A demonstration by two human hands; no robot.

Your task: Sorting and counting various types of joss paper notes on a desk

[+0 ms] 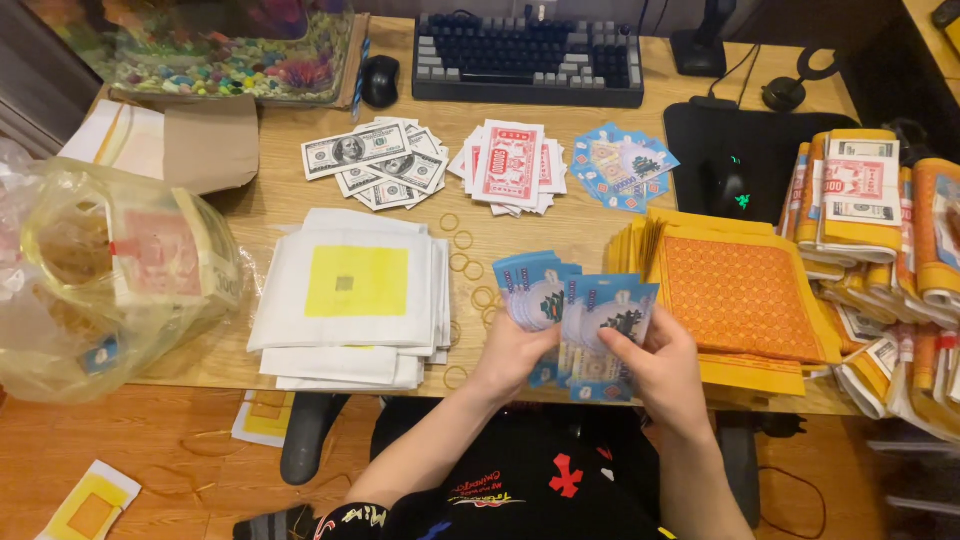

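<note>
Head view: left hand [515, 350] and right hand [655, 365] both grip fanned blue notes [580, 305] — counting underway; next, peel the top note cleanly.

Blue paper notes [585, 310] fanned between left hand [515, 352] and right hand [662, 368], held above the near edge of the wooden desk [570, 228]. White sheets with a yellow square [352, 298] stacked just left of the hands, orange-printed yellow sheets [735, 300] just right, rubber bands [466, 262] scattered between. Farther back, three loose piles: grey banknotes [382, 163], red-and-white notes [508, 167], more blue notes [622, 166], then a keyboard [528, 58].
</note>
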